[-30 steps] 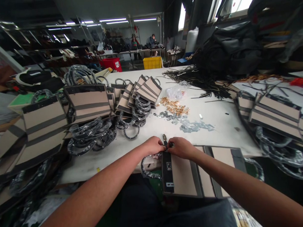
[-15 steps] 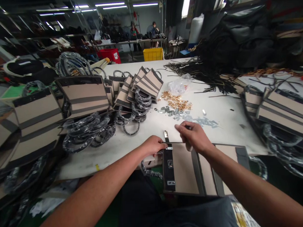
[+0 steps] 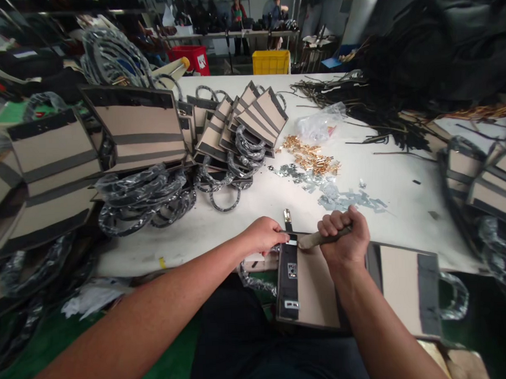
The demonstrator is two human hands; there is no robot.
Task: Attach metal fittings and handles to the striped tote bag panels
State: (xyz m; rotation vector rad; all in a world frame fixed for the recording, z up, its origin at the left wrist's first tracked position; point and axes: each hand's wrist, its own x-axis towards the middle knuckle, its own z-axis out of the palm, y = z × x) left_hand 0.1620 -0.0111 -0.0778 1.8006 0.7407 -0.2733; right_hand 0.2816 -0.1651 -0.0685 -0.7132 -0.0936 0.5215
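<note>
An unfinished bag panel [image 3: 318, 286], beige with dark bands, lies open across the table's front edge and my lap. My left hand [image 3: 265, 236] is closed at its upper left corner, fingertips pinching beside a small metal plate [image 3: 291, 242] on the dark strip. Lower on that strip sit a metal fitting [image 3: 292, 270] and another plate [image 3: 291, 305]. My right hand [image 3: 346, 239] is wrapped round a blunt stick-like tool [image 3: 316, 238], whose exact kind I cannot make out. The tool's blunt end is beside the metal plate. A strap with a gold clasp [image 3: 287, 216] sticks out above the corner.
Gold fittings [image 3: 314, 157] and thin metal plates [image 3: 353, 200] are scattered on the white table [image 3: 238, 231]. Bag panels with wrapped handles [image 3: 138, 121] stack up at left, more [image 3: 495, 175] at right. Dark straps [image 3: 383, 118] lie behind. Two people sit far back.
My right hand has turned and come down, bringing the tool's end beside the metal plate. My left hand stays at the panel's corner. The view has tilted downward.
</note>
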